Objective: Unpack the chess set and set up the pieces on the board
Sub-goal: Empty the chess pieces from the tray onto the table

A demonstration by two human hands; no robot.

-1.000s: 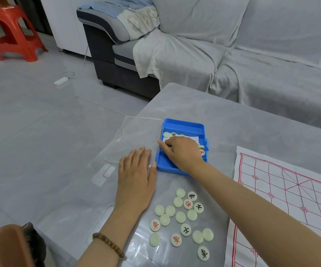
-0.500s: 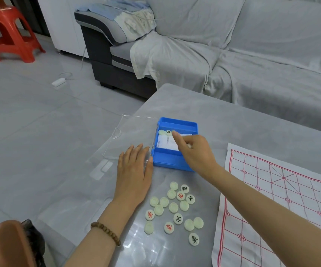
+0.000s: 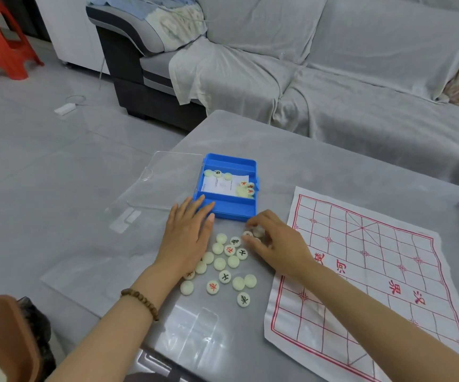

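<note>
Between the left hand point(image 3: 187, 239) and the right hand point(image 3: 276, 245), a heap of chess pieces point(image 3: 224, 263) lies on the worktop point(image 3: 278, 150). The left hand rests flat, fingers straight, tips touching the blue box point(image 3: 229, 208). The right hand's curled fingers pinch a few chess pieces; the paper board point(image 3: 366, 274) lies just right of it.

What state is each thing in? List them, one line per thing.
blue box: open, a few pieces and a paper slip inside.
clear lid: off, lying flat left of the box.
board sheet: spread flat, no pieces on it.
loose pieces: clustered on the table, some face up, some blank.
left hand: flat, fingertips at the box's near corner.
right hand: curled round several pieces beside the cluster.
</note>
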